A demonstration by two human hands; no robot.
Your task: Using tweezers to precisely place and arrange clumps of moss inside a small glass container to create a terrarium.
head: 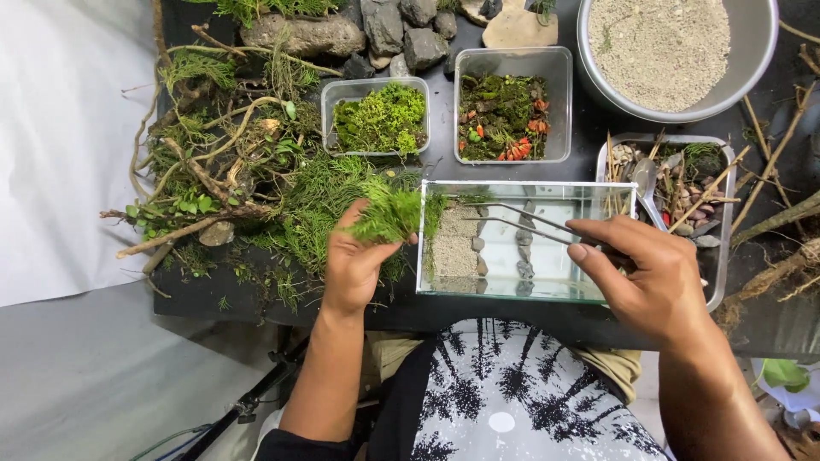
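- The left hand [352, 265] is closed on a clump of feathery green plant [389, 218], pinched in its fingers just at the left edge of the glass tank [598, 192].
- The right hand [645, 273] grips long metal tweezers [512, 218]. Thumb and fingers squeeze them, and the thin tips point left, over the tank and toward the green clump.
- The glass tank sits between the two hands, close to the person's body. Inside it there is pale sand with a line of small grey stones [523, 248].
- Left of the tank lies a big heap of twigs and green plants [231, 162] on the dark table [205, 294].
- Behind the tank stand two clear tubs. One holds bright green moss [380, 118]. The other holds dark moss with little orange bits [504, 119].
- Grey rocks [401, 34] lie at the far edge of the table.
- A round metal bowl of sand [675, 51] is at the far right.
- A tray of pebbles and sticks [692, 192] is just right of the tank, with a spoon [647, 183] in it.
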